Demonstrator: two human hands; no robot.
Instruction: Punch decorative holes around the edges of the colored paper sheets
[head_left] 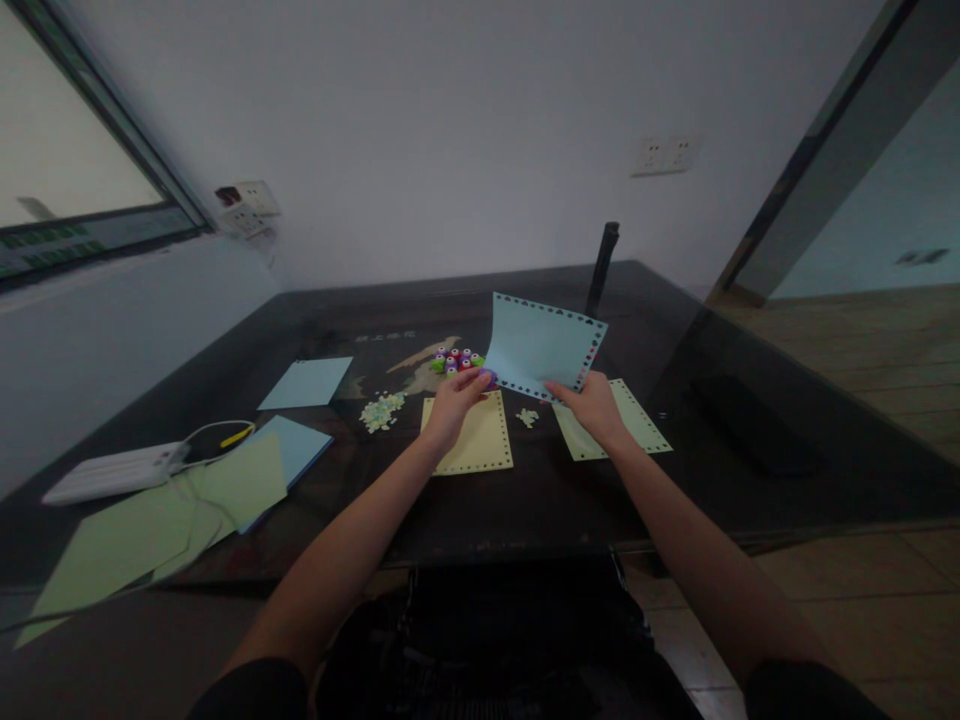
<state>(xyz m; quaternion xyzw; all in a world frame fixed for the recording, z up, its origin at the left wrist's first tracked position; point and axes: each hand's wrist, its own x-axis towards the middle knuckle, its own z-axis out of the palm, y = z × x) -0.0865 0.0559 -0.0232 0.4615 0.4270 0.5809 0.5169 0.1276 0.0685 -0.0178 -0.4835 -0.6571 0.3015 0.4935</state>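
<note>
My right hand (589, 402) pinches the lower right edge of a light blue paper sheet (544, 345), raised and slightly curved, with small shaped holes along several of its edges. In my left hand (456, 405), a small purple craft punch (488, 378) is gripped at the sheet's lower left corner; fingers partly hide it. Behind that hand stands a cluster of green, red and purple punches (454, 360). A yellow sheet (480, 440) with punched edges lies below the left hand. Under my right forearm is a pale green sheet (641, 420), also punched along its edges.
Paper cutouts form a pile (381, 411) and a smaller heap (527, 418). At left lie a blue sheet (309, 384), green sheets (135, 525) and a white power strip (112, 474) with a cable. A black post (602, 268) rises at the back; a dark flat object (754, 425) lies right.
</note>
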